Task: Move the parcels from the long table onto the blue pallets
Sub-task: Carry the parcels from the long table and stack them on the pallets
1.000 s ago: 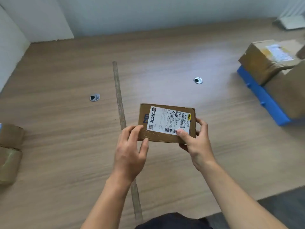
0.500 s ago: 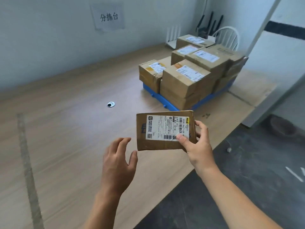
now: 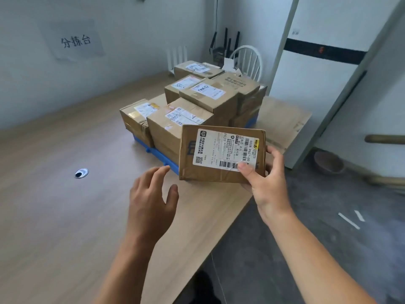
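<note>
Pale wood grain is seen across the long table (image 3: 54, 216), whose near edge is bordered by a dark floor (image 3: 306, 249) on the right. Above the tabletop the left hand (image 3: 151, 200) is held with its fingers spread and relaxed; nothing is gripped by it, and a small gap is kept between it and the flat parcel (image 3: 221, 156). That parcel is held in the air, label (image 3: 225, 150) facing the camera, pinched at its lower right corner by the right hand (image 3: 267, 187), with the thumb laid on the label and the fingers curled behind. Just beyond it a blue pallet (image 3: 162, 157) is set on the table, loaded with stacked parcels (image 3: 197, 110) in brown cardboard, several deep and two layers high. A round cable hole (image 3: 81, 173) is sunk into the tabletop to the left. Farther back a white chair (image 3: 247, 60) is placed behind the stack, and a paper sign (image 3: 74, 41) is fixed to the wall
</note>
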